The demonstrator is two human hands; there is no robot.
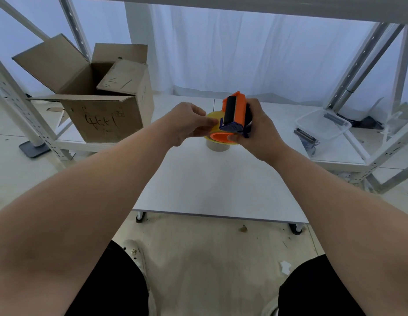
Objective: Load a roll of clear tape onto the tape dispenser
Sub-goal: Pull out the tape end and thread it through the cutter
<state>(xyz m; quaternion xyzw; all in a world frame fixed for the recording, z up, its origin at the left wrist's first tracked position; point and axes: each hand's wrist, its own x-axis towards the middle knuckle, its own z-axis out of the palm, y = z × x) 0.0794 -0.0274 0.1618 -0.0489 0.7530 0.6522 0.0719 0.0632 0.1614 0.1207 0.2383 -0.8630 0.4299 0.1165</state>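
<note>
An orange tape dispenser with a black roller and dark blue parts is held above the white table. My right hand grips it from the right side. A yellowish roll of tape sits around the dispenser's orange hub, mostly hidden behind the hands. My left hand pinches the roll's near edge beside the dispenser's blue front part. A pale second roll stands on the table just under the dispenser.
An open cardboard box stands at the back left on a low shelf. A clear plastic tray with small metal parts lies at the right. Metal rack posts frame both sides. My knees are below the table's front edge.
</note>
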